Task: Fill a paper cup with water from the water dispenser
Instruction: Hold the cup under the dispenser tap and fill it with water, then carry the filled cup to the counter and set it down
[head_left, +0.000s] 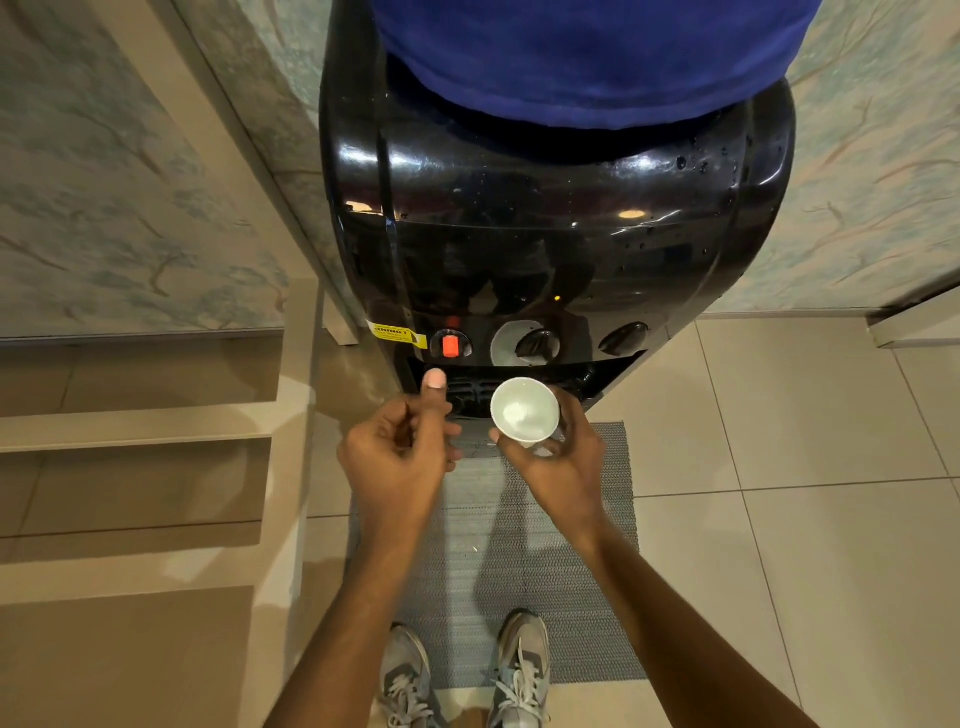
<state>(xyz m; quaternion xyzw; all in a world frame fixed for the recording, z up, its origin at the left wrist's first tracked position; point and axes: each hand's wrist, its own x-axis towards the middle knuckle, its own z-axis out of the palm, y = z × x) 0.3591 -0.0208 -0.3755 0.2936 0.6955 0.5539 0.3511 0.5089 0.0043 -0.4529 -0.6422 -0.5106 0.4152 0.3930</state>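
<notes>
A black water dispenser (556, 208) stands in front of me with a blue cloth-covered bottle (587, 57) on top. Its front has three taps: a red one (451, 345) on the left, a dark middle one (537, 345) and a dark right one (623, 338). My right hand (561, 457) holds a white paper cup (524, 410) upright just below the middle tap, in front of the drip recess. I cannot tell whether there is water in the cup. My left hand (400, 447) is curled with nothing in it, thumb raised toward the red tap, just below it.
A grey woven mat (571, 571) lies on the beige floor tiles under my feet in grey sneakers (519, 670). Beige steps (135, 467) rise on the left. Patterned walls flank the dispenser on both sides.
</notes>
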